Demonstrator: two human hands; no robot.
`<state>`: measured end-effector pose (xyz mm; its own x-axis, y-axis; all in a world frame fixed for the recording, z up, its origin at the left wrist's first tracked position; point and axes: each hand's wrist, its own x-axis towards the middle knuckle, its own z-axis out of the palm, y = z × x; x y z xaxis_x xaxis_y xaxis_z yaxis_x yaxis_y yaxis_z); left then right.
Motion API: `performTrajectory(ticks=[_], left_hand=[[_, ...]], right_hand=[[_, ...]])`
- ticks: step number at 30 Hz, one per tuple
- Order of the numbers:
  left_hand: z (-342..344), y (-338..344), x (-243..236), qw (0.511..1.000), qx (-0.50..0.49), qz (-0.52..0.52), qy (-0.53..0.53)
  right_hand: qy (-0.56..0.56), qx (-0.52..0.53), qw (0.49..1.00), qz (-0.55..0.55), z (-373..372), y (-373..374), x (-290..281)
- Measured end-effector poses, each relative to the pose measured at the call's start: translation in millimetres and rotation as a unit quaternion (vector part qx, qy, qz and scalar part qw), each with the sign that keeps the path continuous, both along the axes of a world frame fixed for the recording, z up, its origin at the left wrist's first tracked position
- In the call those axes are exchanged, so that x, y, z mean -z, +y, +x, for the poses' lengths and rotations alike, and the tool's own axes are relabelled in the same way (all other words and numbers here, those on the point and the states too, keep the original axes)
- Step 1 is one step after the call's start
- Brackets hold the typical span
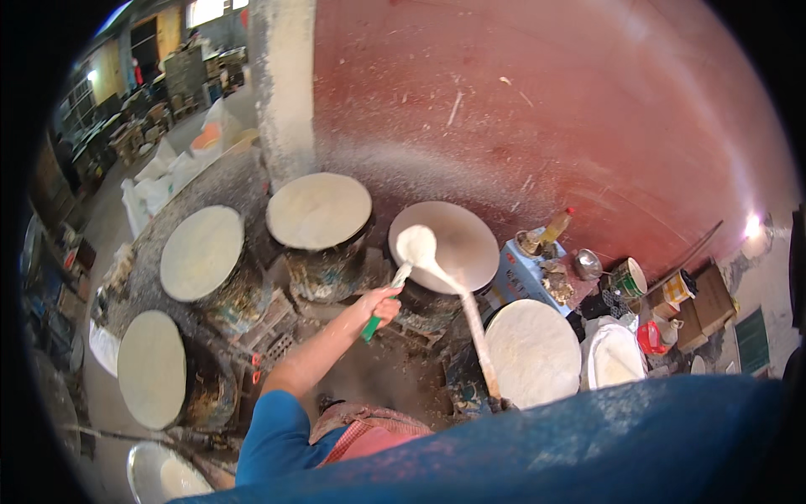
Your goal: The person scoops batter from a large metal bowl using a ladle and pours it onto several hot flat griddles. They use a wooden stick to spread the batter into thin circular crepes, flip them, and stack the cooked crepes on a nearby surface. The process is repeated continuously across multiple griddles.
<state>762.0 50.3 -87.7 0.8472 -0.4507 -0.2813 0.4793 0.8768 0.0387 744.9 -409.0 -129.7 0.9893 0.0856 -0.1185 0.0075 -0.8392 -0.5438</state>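
My left hand [378,307] is closed on a green-handled scraper [369,329], whose batter-coated blade meets a white ladle [417,248] held over the back right griddle [449,218]. The ladle's long pale handle [474,336] runs down toward the large blue shape at the lower right, probably my sleeve; my right hand does not show. Round griddles covered in pale batter sit on grimy drum stoves, one at back middle [319,210], two at left [201,252] [151,370], and one at right [531,353].
A pale blue box [520,277] holding a bottle [556,225], a metal bowl [587,264], buckets [676,288] and a white sack [611,353] stand at right along the red wall [520,101]. A metal basin [155,470] is at lower left; white sacks [159,185] lie behind.
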Motion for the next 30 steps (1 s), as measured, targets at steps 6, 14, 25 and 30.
performTrajectory(ticks=[6, 14, 25, 30], left_hand=[[212, 3, 12, 0.862, -0.025, 0.503, -0.05], [314, 50, 136, 0.256, -0.252, 0.916, -0.177], [284, 94, -3, 0.485, -0.298, 0.788, -0.235], [161, 128, 53, 0.508, -0.128, 0.824, -0.215]], right_hand=[[-0.148, -0.022, 0.986, 0.069, 99, 112, -13], [0.051, 0.213, 0.922, 0.319, 168, 194, 22], [0.062, 0.182, 0.893, 0.408, 254, 269, 55], [-0.105, 0.033, 0.985, 0.134, 253, 272, 38]])
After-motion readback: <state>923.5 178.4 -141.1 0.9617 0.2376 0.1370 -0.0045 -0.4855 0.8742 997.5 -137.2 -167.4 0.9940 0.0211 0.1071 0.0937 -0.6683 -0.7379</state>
